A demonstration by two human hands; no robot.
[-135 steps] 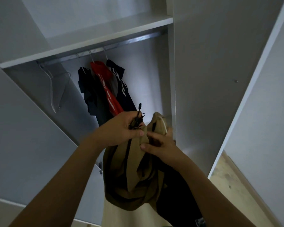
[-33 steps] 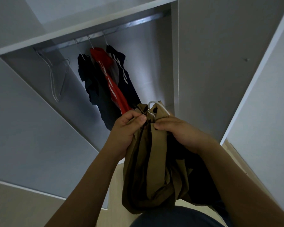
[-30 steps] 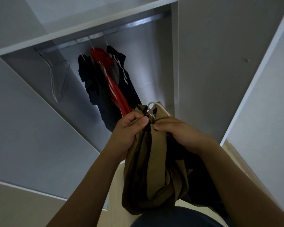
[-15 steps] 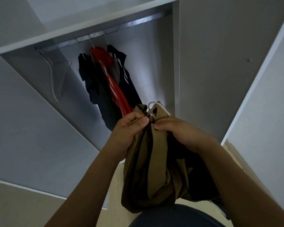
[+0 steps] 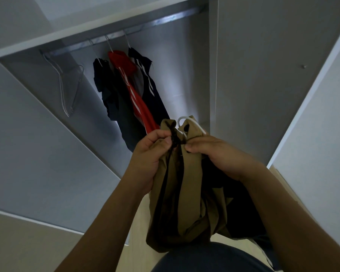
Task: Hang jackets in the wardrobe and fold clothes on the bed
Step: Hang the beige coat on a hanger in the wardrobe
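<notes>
The left hand [image 5: 151, 152] is curled tight, thumb and forefinger pinching the black zipper edge near the collar of the khaki jacket [image 5: 186, 185]. The right hand [image 5: 218, 154] is also curled, gripping the jacket's collar from the other side, just beside the left hand. The jacket hangs bunched and crumpled below both hands, dark lining showing, in front of the open wardrobe [image 5: 243, 65]. A white hanger hook [image 5: 188, 122] pokes up from its collar. Beyond the jacket, a red garment [image 5: 137, 99] hangs between dark ones on the wardrobe's rail [image 5: 165, 19].
</notes>
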